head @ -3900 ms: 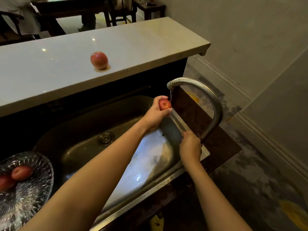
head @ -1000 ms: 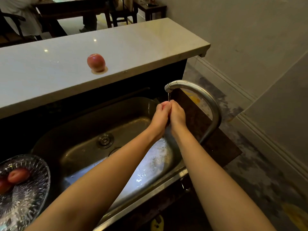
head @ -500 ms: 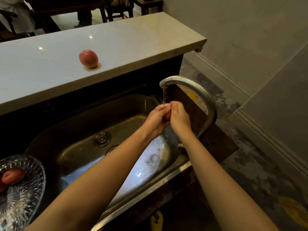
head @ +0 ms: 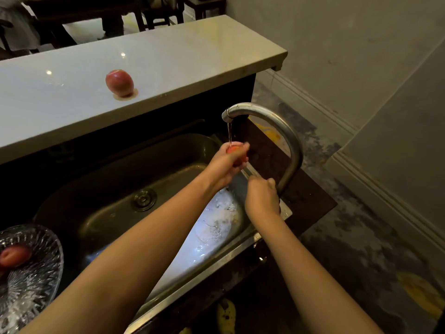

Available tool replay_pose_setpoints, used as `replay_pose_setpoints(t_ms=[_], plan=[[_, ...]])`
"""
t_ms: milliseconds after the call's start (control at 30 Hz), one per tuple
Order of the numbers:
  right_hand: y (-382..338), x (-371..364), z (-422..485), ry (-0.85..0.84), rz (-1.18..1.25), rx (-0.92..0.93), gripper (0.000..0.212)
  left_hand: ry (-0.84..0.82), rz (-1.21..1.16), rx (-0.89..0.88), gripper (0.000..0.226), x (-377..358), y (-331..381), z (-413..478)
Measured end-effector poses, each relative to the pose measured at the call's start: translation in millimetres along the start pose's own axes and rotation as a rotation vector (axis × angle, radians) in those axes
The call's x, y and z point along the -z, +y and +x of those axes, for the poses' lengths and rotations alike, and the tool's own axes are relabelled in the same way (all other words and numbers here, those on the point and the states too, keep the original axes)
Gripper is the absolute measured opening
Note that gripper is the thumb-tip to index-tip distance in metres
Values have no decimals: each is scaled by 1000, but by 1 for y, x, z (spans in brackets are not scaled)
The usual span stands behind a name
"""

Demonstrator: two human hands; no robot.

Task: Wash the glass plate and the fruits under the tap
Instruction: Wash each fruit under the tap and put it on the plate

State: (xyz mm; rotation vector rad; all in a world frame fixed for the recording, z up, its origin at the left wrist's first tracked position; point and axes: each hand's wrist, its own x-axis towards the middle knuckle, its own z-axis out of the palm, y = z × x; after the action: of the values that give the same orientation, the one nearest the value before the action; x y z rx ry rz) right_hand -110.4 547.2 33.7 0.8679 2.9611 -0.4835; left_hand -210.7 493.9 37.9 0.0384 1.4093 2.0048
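Observation:
My left hand (head: pixel 226 165) grips a small red fruit (head: pixel 234 149) under a thin stream from the curved steel tap (head: pixel 277 126). My right hand (head: pixel 261 198) has its fingers curled at the base of the tap; what it holds is hidden. A glass plate (head: pixel 36 268) sits at the lower left with a red fruit (head: pixel 14 255) in it. Another red fruit (head: pixel 119 83) stands on the white counter (head: pixel 168 59).
The steel sink (head: pixel 120 203) lies below my arms, its drain (head: pixel 143 199) at the middle. The white counter rises behind it. A wall and a skirting board run along the right, with worn floor (head: pixel 349 225) beneath.
My right hand has left the fruit and dropped to the base of the tap. My left hand alone now holds the fruit under the water.

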Motion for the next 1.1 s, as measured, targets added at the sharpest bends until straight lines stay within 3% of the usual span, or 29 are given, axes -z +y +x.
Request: replay_pose_setpoints(t_ms=[100,233,433,633,767,933,1100], plan=[[2,3,0,-8,-33,39,23,39,137,-35,36,5,-1,-2],[3,7,-4,-12,-46,47,24,-4,283,-71,21,6,1,-10],[3,14,-8,-56,-53,79,20,97,563,-171,29,10,-1,-13],[-9,26,-6,-132,-181,149,23,92,786,-163,36,23,11,-22],[-39,38,1,-27,-114,251,25,118,906,-161,32,49,37,-39],[-98,46,19,-132,97,416,27,342,1092,-231,33,98,81,-72],[-166,53,27,-123,253,649,29,497,1003,-209,33,150,121,-123]])
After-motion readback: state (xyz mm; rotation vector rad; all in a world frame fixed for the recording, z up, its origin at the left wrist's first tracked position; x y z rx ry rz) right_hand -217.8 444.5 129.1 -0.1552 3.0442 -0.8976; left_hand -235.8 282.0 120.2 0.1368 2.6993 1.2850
